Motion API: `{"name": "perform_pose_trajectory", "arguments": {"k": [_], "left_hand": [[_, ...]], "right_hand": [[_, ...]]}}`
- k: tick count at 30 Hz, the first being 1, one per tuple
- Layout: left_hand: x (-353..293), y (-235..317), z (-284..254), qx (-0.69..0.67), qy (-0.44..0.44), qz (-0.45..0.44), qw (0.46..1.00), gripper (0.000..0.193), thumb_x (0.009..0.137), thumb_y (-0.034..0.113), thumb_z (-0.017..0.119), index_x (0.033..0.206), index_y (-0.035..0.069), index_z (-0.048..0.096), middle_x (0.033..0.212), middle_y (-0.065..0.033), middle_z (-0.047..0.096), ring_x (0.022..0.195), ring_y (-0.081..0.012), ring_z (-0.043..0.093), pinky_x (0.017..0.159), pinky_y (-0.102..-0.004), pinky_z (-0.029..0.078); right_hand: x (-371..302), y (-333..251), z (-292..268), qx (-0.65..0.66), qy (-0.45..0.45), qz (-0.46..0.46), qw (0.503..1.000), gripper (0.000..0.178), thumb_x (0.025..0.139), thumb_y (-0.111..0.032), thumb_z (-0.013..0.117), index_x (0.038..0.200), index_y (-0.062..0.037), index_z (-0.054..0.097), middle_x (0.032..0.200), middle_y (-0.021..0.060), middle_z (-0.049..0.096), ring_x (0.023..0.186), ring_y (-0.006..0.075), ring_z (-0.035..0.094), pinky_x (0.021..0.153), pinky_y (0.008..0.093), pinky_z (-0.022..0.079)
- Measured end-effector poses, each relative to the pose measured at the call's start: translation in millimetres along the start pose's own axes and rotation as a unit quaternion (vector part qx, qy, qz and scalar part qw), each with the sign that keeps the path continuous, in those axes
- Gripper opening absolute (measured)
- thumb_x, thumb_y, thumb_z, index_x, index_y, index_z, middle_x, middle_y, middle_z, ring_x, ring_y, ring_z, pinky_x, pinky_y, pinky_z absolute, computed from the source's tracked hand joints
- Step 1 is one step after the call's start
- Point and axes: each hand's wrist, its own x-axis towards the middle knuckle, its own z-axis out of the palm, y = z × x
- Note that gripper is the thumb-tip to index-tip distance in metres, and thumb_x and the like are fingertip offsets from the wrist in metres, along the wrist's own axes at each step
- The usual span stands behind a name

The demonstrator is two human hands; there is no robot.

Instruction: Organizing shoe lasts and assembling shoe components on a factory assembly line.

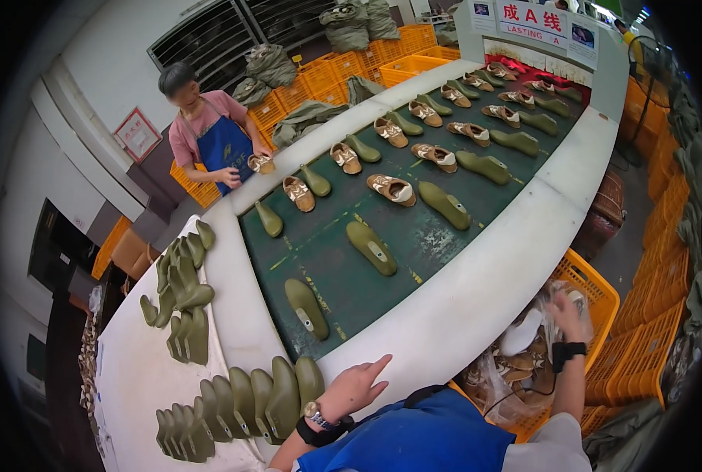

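Observation:
My left hand (352, 390) is over the white table edge (414, 338), fingers stretched out and holding nothing. Beside its wrist stands a row of olive-green shoe lasts (241, 401). On my right, my right hand (567, 316) reaches down into an orange crate (595, 287). That crate holds brown-and-white shoes (516, 363) in a clear plastic bag (496, 385). The right fingers are blurred against the bag, and whether they grip anything is unclear. On the green belt (319, 252) ahead, more lasts (371, 248) and shoes (391, 189) lie in rows.
Across the belt a person in a blue apron (225, 145) handles a brown shoe (261, 164). More lasts (184, 283) stand on the white table at left. Stacked orange crates (642, 315) line the right side, near a standing fan (648, 75). Crates and grey-green sacks (268, 67) are behind.

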Motion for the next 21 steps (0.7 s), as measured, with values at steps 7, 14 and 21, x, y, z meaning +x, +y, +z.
{"name": "perform_pose_trajectory", "arguments": {"k": [7,14,21], "left_hand": [[-5,5,12,-0.006,0.023,-0.037,0.999,0.054,0.080,0.018,0.064,0.129,0.007,0.044,0.098,-0.0199,0.062,0.089,-0.0352,0.060,0.077,-0.0398,0.048],[-5,19,8,0.008,-0.058,-0.124,0.991,0.056,0.078,0.014,0.065,0.130,0.006,0.043,0.097,-0.0197,0.063,0.088,-0.0341,0.061,0.075,-0.0396,0.049],[22,35,7,0.025,0.009,-0.037,0.999,0.052,0.083,0.023,0.060,0.130,0.007,0.041,0.093,-0.0201,0.061,0.082,-0.0360,0.060,0.072,-0.0410,0.049]], "right_hand": [[-131,71,201,-0.064,-0.051,0.193,0.978,0.067,0.082,-0.029,0.054,0.138,-0.0102,0.023,0.106,0.0243,0.059,0.097,0.0362,0.058,0.086,0.0408,0.045],[-52,63,118,-0.268,0.084,0.273,0.920,0.050,0.077,-0.035,0.062,0.116,-0.0096,0.044,0.107,0.0229,0.056,0.104,0.0351,0.054,0.080,0.0483,0.046],[14,124,100,-0.088,-0.053,0.303,0.948,0.066,0.070,-0.042,0.064,0.111,0.0078,0.050,0.113,0.0294,0.053,0.108,0.0379,0.052,0.100,0.0409,0.035]]}}
